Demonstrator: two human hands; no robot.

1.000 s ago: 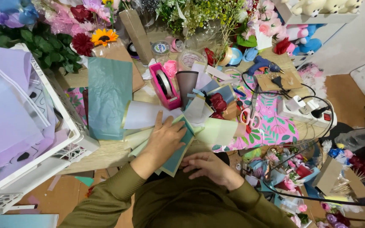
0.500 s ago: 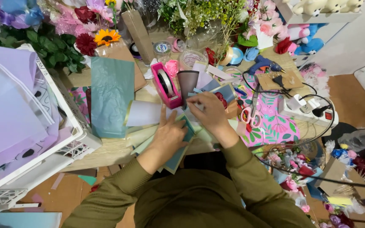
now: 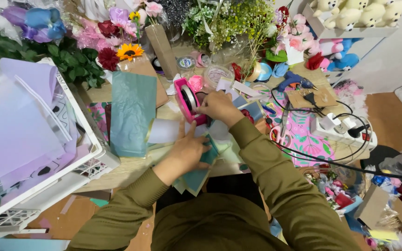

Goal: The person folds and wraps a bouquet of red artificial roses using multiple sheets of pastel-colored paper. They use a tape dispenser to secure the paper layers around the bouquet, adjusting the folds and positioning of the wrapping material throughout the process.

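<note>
Near the middle of the tabletop (image 3: 117, 174), the right hand (image 3: 217, 106) is closed at the front of the pink tape dispenser (image 3: 189, 100), fingertips pinched there, most likely on the tape end, though the tape itself is too thin to make out. A second ago this hand lay low beside the folded papers; it has since travelled up to the dispenser. The left hand (image 3: 189, 148) has stayed put, spread flat and open, pressing the folded teal and pale green paper sheets (image 3: 201, 169) at the near edge. Left of them lies a long teal tissue sheet (image 3: 132, 111), and beyond it a white crate (image 3: 87, 139) of lilac paper. Artificial flowers (image 3: 117, 49) crowd the far edge; a blue glue gun (image 3: 294, 80) and black cables (image 3: 331, 155) sit right. What the folded paper covers is hidden under the palm.
</note>
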